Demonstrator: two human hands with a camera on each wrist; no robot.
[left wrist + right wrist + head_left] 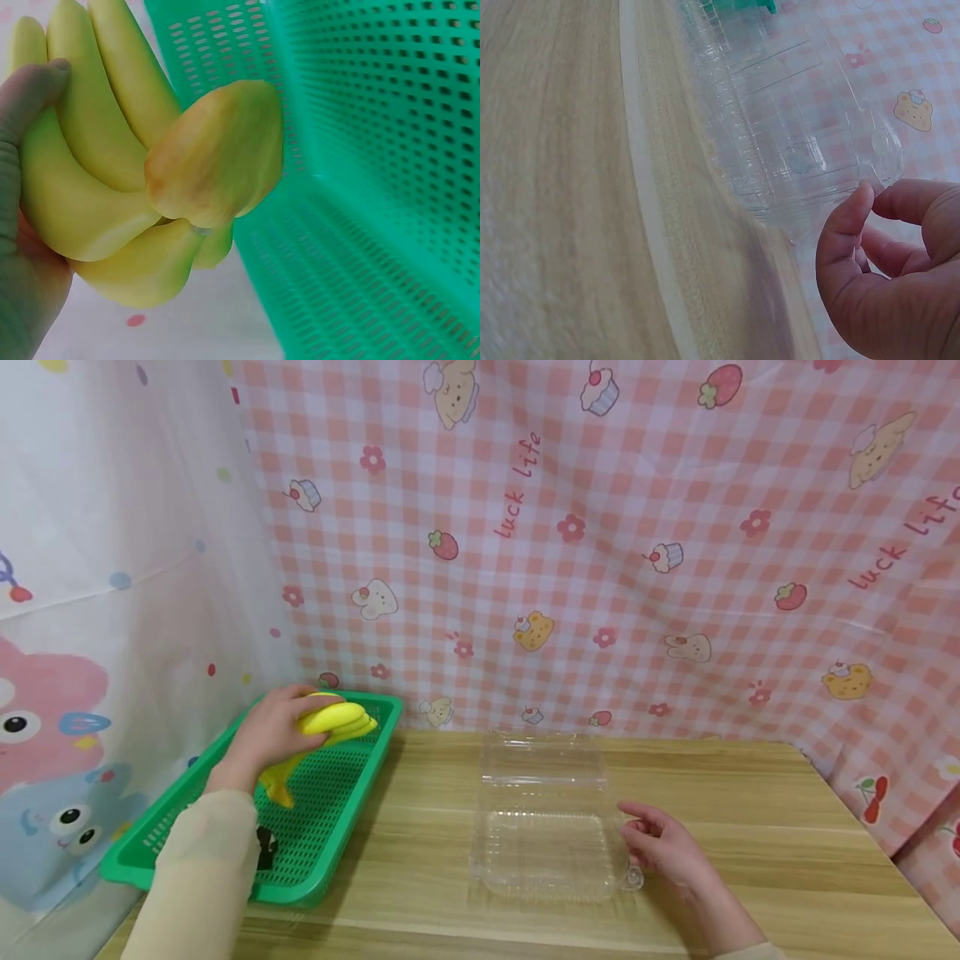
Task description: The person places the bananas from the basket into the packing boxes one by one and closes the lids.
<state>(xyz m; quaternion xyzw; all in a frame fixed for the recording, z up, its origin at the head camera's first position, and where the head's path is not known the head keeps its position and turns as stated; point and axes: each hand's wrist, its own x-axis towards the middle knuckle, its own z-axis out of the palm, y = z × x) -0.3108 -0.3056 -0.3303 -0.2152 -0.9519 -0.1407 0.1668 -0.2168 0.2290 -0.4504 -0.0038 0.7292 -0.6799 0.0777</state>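
- Basket [318, 802] is sitting on the counter [420, 843], holding a black object [266, 847].
- Left hand [270, 727] is gripping bananas [333, 720] over it.
- Right hand [663, 843] is pinching the edge of a clear box [551, 860] lying open.

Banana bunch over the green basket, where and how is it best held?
I'd grip the banana bunch round the fruits, between tips and stem, probably coming from above, with the palm over them. That is where the left hand holds it. The fruits lie side by side, so thumb and fingers can span several, while the thick joined stem hangs lower.
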